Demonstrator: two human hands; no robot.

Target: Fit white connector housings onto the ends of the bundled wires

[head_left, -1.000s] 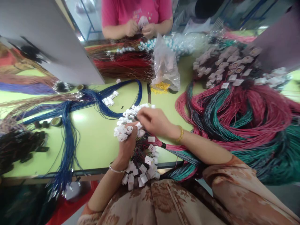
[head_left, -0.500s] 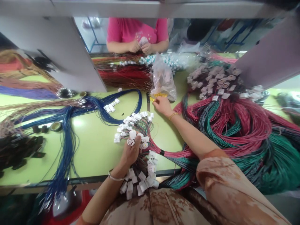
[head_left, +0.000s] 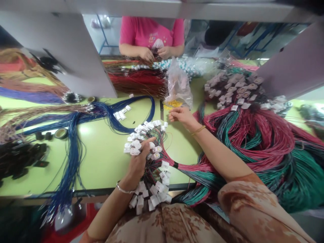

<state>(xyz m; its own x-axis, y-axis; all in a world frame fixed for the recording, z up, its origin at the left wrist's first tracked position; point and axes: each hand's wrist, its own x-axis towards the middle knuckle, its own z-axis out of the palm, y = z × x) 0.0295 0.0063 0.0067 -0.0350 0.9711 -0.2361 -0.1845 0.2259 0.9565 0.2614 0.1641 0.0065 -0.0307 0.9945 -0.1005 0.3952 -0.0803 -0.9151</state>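
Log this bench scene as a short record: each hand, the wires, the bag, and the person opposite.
Left hand: holding white connectors
Right hand: fingers curled, near yellow pieces; anything pinched is too small to tell
Blue wires: left of the connectors
Pink and green wires: coiled at right
Plastic bag: just beyond the yellow pieces
Person opposite: pink shirt, hands close together

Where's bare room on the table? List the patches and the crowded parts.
The widest bare patch of table lies between the blue wires and the left hand. A smaller one lies between the connectors by that hand and the right arm. Crowded: right side, under pink wires and green wires; far left, under black parts.
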